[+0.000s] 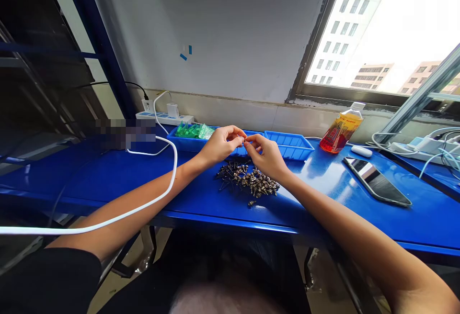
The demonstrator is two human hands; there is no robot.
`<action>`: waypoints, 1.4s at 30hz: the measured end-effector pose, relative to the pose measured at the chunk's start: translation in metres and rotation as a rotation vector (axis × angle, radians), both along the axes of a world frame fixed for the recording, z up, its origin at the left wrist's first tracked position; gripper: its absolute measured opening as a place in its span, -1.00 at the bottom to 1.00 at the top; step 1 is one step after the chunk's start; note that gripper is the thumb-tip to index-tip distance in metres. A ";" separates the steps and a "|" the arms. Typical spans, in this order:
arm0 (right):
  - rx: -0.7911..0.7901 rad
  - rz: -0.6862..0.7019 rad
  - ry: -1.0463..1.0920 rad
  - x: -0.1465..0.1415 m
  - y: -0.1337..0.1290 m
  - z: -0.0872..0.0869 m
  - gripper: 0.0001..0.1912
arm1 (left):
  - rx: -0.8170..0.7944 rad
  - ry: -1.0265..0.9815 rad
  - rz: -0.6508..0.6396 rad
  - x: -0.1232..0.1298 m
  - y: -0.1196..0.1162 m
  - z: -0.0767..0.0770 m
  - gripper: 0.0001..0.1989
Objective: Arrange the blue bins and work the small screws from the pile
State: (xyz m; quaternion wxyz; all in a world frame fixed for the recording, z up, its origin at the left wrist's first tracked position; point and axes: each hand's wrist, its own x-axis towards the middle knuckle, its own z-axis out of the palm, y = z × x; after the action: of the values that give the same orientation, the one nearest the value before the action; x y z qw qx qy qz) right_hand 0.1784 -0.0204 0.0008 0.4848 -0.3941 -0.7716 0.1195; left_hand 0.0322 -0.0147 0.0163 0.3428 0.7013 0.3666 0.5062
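Observation:
My left hand [222,145] and my right hand [265,155] meet fingertip to fingertip above the blue table, each in a pinch. Something tiny and reddish shows between the fingertips, too small to make out. Below them lies a loose pile of small metal screw-like parts [256,182], with one piece [251,203] apart at its front edge. Behind my hands stands a blue divided tray [293,152]. Green and clear plastic pieces [192,131] fill its left part, and my hands hide its middle.
A red drink bottle [339,129], a white oval case [361,151] and a phone [377,181] are on the right. A power strip [163,117] sits at the back left. A white cable [175,161] loops across my left forearm.

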 end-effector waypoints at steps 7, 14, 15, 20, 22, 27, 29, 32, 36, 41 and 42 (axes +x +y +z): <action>-0.031 -0.001 0.026 0.000 0.001 0.000 -0.91 | 0.049 0.089 0.049 0.000 0.000 -0.002 -0.92; 0.080 -0.086 -0.023 0.002 0.003 -0.003 -0.96 | 0.034 0.192 0.157 0.001 -0.002 0.000 -0.93; 0.101 -0.105 -0.041 0.002 0.003 -0.003 -0.96 | 0.024 0.197 0.155 0.001 -0.003 0.001 -0.94; 0.196 -0.173 -0.103 0.004 0.004 -0.006 -0.94 | 0.001 0.193 0.123 0.001 -0.004 0.002 -0.88; 0.210 -0.177 -0.119 0.004 0.003 -0.006 -0.94 | 0.003 0.175 0.117 0.001 -0.003 0.001 -0.87; 0.225 -0.175 -0.140 0.004 0.002 -0.006 -0.94 | -0.005 0.128 0.103 0.000 -0.002 -0.001 -0.89; 0.227 -0.175 -0.144 0.004 0.002 -0.006 -0.94 | -0.015 0.107 0.093 0.001 -0.002 -0.001 -0.90; 0.218 -0.175 -0.149 0.004 0.002 -0.005 -0.93 | -0.025 0.090 0.081 0.001 -0.003 0.000 -0.91; 0.190 -0.180 -0.152 0.003 0.001 -0.004 -0.91 | -0.005 0.097 0.090 0.000 -0.003 0.000 -0.91; 0.174 -0.177 -0.143 0.003 0.001 -0.004 -0.91 | 0.022 0.109 0.107 0.000 -0.002 0.000 -0.90; 0.174 -0.177 -0.143 0.003 0.002 -0.004 -0.91 | 0.026 0.109 0.105 0.000 -0.002 0.000 -0.90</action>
State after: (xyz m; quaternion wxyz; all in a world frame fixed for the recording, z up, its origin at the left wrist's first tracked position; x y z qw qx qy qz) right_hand 0.1812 -0.0189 -0.0035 0.4697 -0.4243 -0.7739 -0.0195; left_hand 0.0323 -0.0170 0.0165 0.2859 0.7121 0.4143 0.4893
